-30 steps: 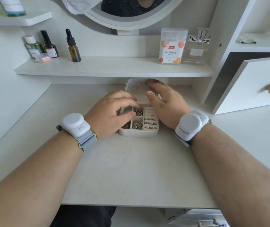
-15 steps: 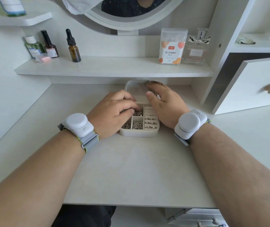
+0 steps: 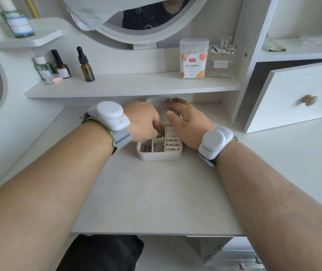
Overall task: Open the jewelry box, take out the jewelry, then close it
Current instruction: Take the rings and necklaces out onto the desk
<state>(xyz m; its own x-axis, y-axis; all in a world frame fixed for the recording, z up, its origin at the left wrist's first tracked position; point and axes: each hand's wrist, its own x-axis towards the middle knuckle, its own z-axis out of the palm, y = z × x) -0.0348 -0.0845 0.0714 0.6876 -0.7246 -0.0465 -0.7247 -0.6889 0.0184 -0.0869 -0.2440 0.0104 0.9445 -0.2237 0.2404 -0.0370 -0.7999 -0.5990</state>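
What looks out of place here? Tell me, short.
Little stands out. The cabinet door on the right hangs ajar, showing dark space behind it. The jewelry box sits square, lid open, its chains and rings inside the compartments; nothing has spilled onto the table.

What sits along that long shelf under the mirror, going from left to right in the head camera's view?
Green bottle → small pink case → dark red bottle → brown dropper bottle → white box with orange fruit print → clear perfume bottle.
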